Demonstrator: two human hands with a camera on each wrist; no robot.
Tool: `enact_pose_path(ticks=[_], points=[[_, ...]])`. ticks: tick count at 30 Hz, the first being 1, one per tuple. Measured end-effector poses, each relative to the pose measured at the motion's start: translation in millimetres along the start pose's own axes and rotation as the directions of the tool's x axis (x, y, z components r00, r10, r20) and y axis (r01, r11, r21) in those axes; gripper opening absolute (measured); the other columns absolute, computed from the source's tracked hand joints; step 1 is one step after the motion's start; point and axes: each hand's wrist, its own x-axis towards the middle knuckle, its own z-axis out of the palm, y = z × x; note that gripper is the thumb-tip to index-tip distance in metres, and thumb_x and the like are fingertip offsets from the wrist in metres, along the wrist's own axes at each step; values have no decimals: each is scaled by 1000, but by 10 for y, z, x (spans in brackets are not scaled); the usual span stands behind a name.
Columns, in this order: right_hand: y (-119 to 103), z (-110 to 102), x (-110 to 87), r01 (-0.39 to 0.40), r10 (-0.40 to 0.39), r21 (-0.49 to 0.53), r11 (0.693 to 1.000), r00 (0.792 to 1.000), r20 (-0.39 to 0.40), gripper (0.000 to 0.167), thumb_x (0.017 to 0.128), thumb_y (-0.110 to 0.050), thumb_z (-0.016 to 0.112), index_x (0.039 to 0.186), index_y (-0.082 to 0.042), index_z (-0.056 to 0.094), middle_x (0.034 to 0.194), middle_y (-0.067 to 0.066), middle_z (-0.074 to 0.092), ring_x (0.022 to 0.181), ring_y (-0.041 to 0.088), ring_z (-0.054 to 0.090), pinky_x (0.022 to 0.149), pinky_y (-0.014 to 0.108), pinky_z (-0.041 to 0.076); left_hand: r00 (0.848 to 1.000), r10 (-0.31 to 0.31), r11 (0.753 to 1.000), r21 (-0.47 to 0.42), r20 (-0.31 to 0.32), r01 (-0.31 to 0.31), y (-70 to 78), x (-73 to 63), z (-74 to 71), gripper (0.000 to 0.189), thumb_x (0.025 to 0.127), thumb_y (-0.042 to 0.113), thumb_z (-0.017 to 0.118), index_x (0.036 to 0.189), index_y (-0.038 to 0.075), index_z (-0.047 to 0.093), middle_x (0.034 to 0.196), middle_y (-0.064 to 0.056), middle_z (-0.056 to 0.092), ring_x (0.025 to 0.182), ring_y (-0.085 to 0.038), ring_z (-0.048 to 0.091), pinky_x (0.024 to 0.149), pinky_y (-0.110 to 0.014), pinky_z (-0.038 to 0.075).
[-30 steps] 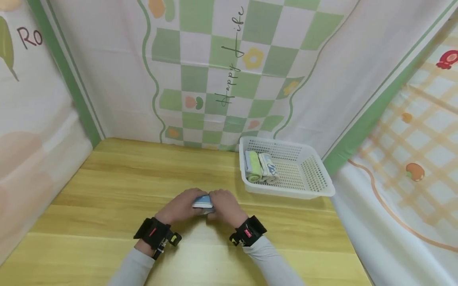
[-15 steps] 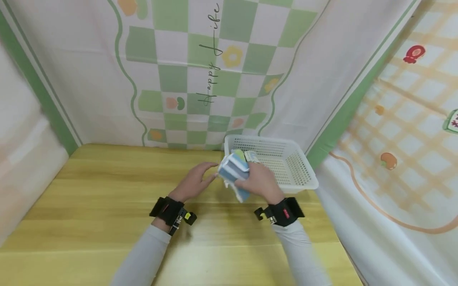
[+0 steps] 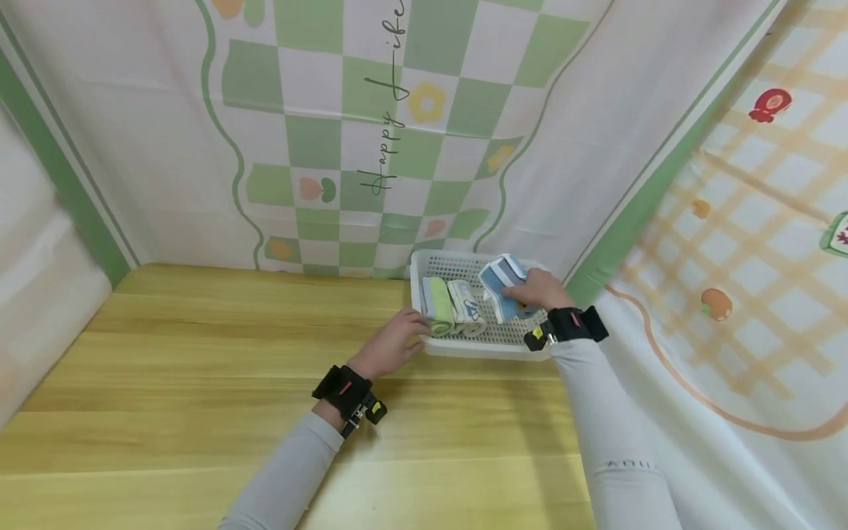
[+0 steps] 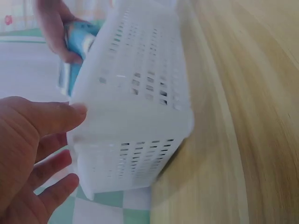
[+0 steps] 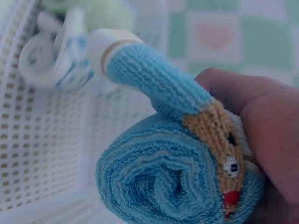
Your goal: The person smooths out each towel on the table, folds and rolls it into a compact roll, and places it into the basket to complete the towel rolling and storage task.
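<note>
My right hand point(image 3: 542, 288) holds a rolled blue towel point(image 3: 501, 283) over the right part of a white plastic basket point(image 3: 486, 352). Seen from the right wrist, the towel's coiled end point(image 5: 159, 177) faces the camera, and a brown animal face with a red nose shows on its side. Inside the basket, at the left, lie a green rolled towel point(image 3: 440, 308) and a white one with blue print point(image 3: 467, 305). My left hand point(image 3: 392, 342) is at the basket's front left corner. In the left wrist view its thumb point(image 4: 60, 116) touches the rim, with the other fingers loosely bent.
The basket stands on a wooden table point(image 3: 218, 383), near its back edge. Behind hangs a green-and-white checked cloth point(image 3: 318, 140), with another printed cloth point(image 3: 722, 331) along the right side.
The blue towel, held between both hands at first, has gone right and away over the basket in my right hand. My left hand has let go of it and moved right to the basket's corner.
</note>
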Motion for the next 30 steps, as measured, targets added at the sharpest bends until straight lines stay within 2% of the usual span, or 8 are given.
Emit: enact_pose_path(ticks=[6, 11, 14, 18, 20, 25, 27, 30], points=[[236, 132, 467, -91, 103, -95, 991, 986, 131, 49, 91, -41, 64, 105, 6, 62, 93, 18, 63, 77, 27, 58, 66, 35, 50, 1000, -24, 999, 23, -1, 24, 108, -34, 8, 25, 91, 6, 75, 116, 3, 75, 130, -12, 65, 128, -26, 54, 111, -38, 47], [380, 341, 715, -153, 190, -173, 973, 956, 224, 49, 84, -42, 71, 104, 2, 64, 93, 15, 63, 80, 27, 57, 68, 37, 50, 1000, -20, 998, 54, 5, 20, 193, -41, 55, 23, 92, 13, 76, 114, 6, 76, 125, -8, 67, 125, -23, 55, 109, -35, 48], [365, 473, 704, -131, 204, -256, 958, 937, 283, 53, 86, -45, 70, 111, 2, 66, 107, 19, 66, 91, 30, 61, 76, 42, 53, 1000, -22, 998, 52, 3, 22, 228, -61, 88, 22, 91, 13, 76, 112, 6, 76, 124, -7, 68, 125, -23, 56, 109, -35, 48], [254, 592, 542, -47, 185, -351, 935, 909, 372, 58, 97, -43, 57, 129, 4, 64, 133, 26, 62, 119, 40, 60, 98, 51, 51, 1000, -10, 998, 59, 3, 10, 259, -110, 120, 23, 91, 13, 76, 113, 6, 76, 122, -7, 69, 124, -23, 55, 109, -35, 48], [216, 614, 451, -40, 190, -361, 932, 900, 392, 58, 101, -41, 51, 134, 6, 61, 139, 27, 57, 128, 42, 55, 105, 53, 48, 1000, 7, 998, 55, 6, -7, 275, -130, 141, 23, 92, 12, 74, 114, 5, 75, 124, -8, 68, 126, -24, 54, 111, -36, 47], [201, 638, 316, -82, 210, -338, 938, 908, 363, 55, 103, -38, 49, 133, 6, 62, 141, 31, 53, 129, 43, 54, 105, 54, 47, 1000, 27, 1000, 7, -14, -27, 295, -178, 208, 25, 94, 9, 72, 118, 2, 74, 129, -12, 65, 129, -26, 53, 112, -37, 46], [227, 653, 316, -64, 208, -355, 933, 899, 385, 61, 103, -42, 47, 139, 7, 56, 146, 33, 48, 133, 46, 50, 107, 57, 45, 999, 13, 1000, -14, -33, -13, 289, -208, 234, 27, 93, 6, 72, 119, 1, 72, 134, -14, 62, 131, -27, 52, 113, -38, 45], [316, 658, 428, -39, 199, -342, 939, 874, 444, 79, 102, -52, 45, 152, 9, 36, 156, 37, 31, 143, 53, 33, 115, 64, 34, 997, -18, 998, -57, -79, 13, 210, -265, 240, 38, 92, 5, 73, 129, 2, 67, 146, -17, 53, 137, -30, 47, 115, -43, 43]])
